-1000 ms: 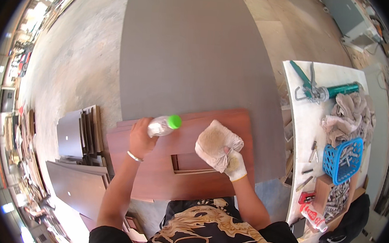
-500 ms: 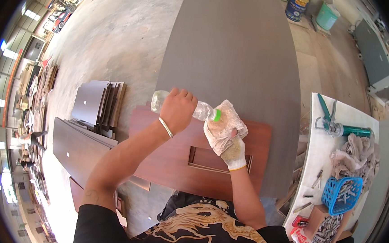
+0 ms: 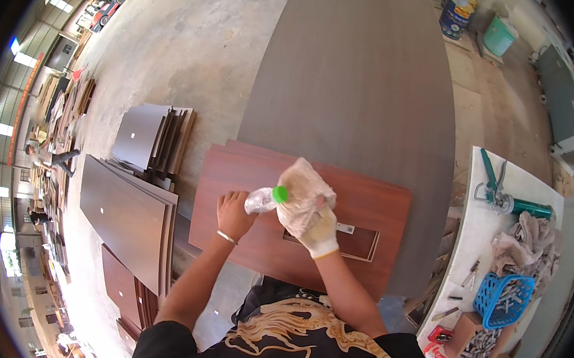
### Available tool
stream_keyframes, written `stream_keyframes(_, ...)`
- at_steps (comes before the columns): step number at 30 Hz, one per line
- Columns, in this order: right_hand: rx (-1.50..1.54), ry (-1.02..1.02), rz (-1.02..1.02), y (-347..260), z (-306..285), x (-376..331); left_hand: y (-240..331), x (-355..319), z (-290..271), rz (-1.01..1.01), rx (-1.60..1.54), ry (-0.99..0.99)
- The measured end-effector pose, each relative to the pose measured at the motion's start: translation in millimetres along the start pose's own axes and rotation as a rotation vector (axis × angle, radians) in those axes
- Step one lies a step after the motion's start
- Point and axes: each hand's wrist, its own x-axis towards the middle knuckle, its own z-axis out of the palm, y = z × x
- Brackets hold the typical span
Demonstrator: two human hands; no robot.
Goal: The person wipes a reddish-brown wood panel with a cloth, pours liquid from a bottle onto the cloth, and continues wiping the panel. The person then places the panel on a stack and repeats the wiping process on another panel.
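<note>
My left hand (image 3: pixel 234 215) is closed around a clear plastic bottle (image 3: pixel 259 202) with a green cap, which points toward the cloth. On my right hand (image 3: pixel 320 233) is a whitish knit glove, and its fingers grip a bunched, pale fluffy cloth (image 3: pixel 302 183). Cap and cloth appear to meet or overlap; whether they touch I cannot tell. Both hands are over a reddish-brown wooden panel (image 3: pixel 244 169). A rectangular cut-out (image 3: pixel 364 241) in it, partly covered by the glove, has a small pale label at its edge.
A large grey-brown board (image 3: pixel 361 71) stretches away beneath the panel. Stacked boards (image 3: pixel 128 218) stand at left. On the right, a white table (image 3: pixel 458 257) bears a green caulking gun (image 3: pixel 528 208), rags (image 3: pixel 525 249), a blue basket (image 3: pixel 503 300) and a box of small metal parts (image 3: pixel 481 345).
My left hand and the bottle have come down and nearer to me. The right hand with the cloth has shifted left, uncovering more of the panel's right part.
</note>
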Motion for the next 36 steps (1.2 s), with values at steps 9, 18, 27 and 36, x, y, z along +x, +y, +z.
stream_keyframes(9,-1.132,0.814,-0.681,-236,-91,-91,-73,-144,54,-0.536,-0.895,0.176)
stream_keyframes(18,-2.567,0.240,-0.734,32,-18,143,-82,-132,71,-0.346,-1.096,-0.043)
stream_keyframes(27,-1.531,0.419,-0.983,-119,-56,58,-88,-127,87,-0.223,-0.681,-0.023)
stream_keyframes(36,-1.980,0.625,-0.531,-87,-43,40,-82,-127,98,-0.183,-0.482,0.059)
